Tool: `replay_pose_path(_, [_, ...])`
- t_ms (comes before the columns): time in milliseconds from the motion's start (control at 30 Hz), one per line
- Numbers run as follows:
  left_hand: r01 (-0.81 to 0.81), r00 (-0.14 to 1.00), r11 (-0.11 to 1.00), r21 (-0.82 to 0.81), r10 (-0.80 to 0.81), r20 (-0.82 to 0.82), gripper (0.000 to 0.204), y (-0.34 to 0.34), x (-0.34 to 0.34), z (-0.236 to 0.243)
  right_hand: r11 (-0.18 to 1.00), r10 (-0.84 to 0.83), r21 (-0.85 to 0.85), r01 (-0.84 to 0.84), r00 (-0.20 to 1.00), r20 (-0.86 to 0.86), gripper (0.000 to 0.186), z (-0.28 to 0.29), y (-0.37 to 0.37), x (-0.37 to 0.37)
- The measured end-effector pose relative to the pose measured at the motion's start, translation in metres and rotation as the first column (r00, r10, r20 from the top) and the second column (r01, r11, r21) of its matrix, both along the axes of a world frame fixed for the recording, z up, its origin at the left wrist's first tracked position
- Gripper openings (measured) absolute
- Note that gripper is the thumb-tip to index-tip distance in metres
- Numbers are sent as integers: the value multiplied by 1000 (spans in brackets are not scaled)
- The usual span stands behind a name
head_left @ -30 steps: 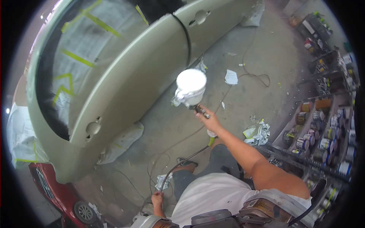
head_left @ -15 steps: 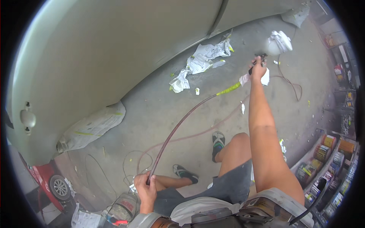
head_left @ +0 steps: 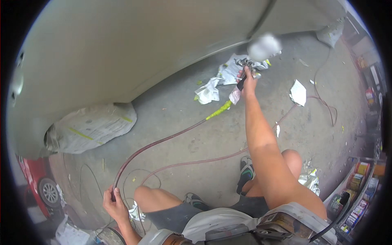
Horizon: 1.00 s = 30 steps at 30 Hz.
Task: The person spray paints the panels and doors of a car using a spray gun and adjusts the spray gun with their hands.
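My right hand (head_left: 248,85) is stretched out ahead, closed round the grip of a spray gun (head_left: 245,65). A blurred whitish cup (head_left: 264,47) sits on top of the gun, close to the lower part of a pale greenish-grey car body (head_left: 134,49). From the grip runs a dark red air hose (head_left: 157,143), its end wrapped in yellow tape (head_left: 219,110) and a pale wrapping. At lower left my left hand (head_left: 116,206) holds the hose between thumb and fingers, beside my bent knee. The gun's nozzle and trigger are hard to make out.
Crumpled masking paper (head_left: 209,90) lies under the car, whose wheel is covered with taped paper (head_left: 98,127). A loose white sheet (head_left: 298,93) and more hose (head_left: 204,161) lie on the floor. Shelves with cans (head_left: 357,183) stand at right; a red car (head_left: 34,175) at left.
My right hand has swung the spray gun leftward, nearer to the car body. My left hand, still on the hose, has moved out to the left. The whole view has shifted and my legs sit differently.
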<state>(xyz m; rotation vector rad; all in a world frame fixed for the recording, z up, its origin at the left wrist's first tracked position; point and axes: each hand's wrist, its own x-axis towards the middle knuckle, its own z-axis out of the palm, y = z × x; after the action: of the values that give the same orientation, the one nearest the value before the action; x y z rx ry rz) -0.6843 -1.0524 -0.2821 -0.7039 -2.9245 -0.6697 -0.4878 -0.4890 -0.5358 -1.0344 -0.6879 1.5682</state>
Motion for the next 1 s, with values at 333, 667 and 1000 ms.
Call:
replay_pose_path(333, [-159, 974, 979, 125, 176, -141, 18, -90, -29, 2, 940, 342, -23, -342, 940, 15, 29, -7, -213, -155])
replay_pose_path(667, [-238, 958, 942, 237, 268, -104, 20, -105, -17, -10, 819, 573, 27, -573, 816, -81, 41, 31, -271, -200])
replay_pose_path(1000, [-74, 984, 975, 208, 37, 176, 21, -15, 10, -42, 980, 56, 183, -83, 987, 148, 21, 71, -55, -9])
